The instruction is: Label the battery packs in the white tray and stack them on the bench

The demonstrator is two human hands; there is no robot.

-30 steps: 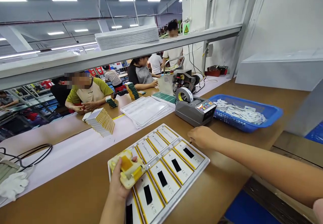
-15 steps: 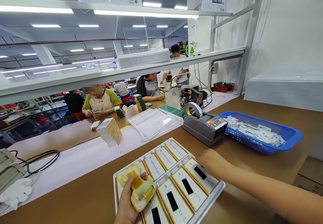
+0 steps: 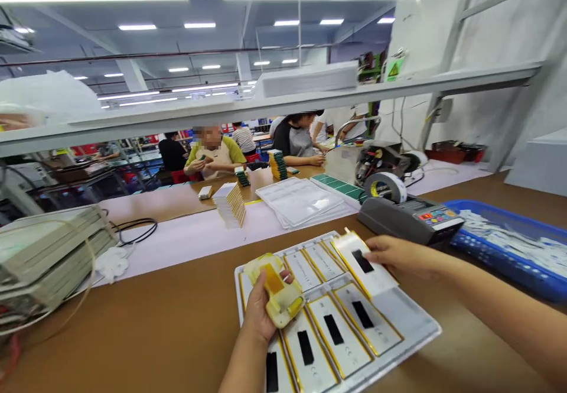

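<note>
My left hand (image 3: pixel 257 313) grips a pale yellow plastic fixture (image 3: pixel 290 292) with an amber patch, holding it over the left part of a white tray (image 3: pixel 416 322). Pinched at its right edge by my right hand (image 3: pixel 390 254) is a flat white pouch battery (image 3: pixel 364 263) with yellow edges and a black strip. This battery is tilted, raised above the tray's right side. Below it, several batteries with black strips, such as the front-row battery (image 3: pixel 340 346), lie in the tray's slots. Back-row batteries (image 3: pixel 325 260) show printing and are partly covered by the fixture.
Behind the tray stand a grey tape dispenser (image 3: pixel 410 218) and a blue basket (image 3: pixel 509 269) of small white pieces. Stacked trays (image 3: pixel 301 198) and a battery stack (image 3: pixel 229 204) lie farther back. Grey equipment (image 3: pixel 53 269) stands left. A shelf beam (image 3: pixel 248 109) crosses above; co-workers sit beyond.
My right hand has lifted the right-end front battery out of its slot, leaving that place bare. My left hand still holds the fixture. The camera view has swung left.
</note>
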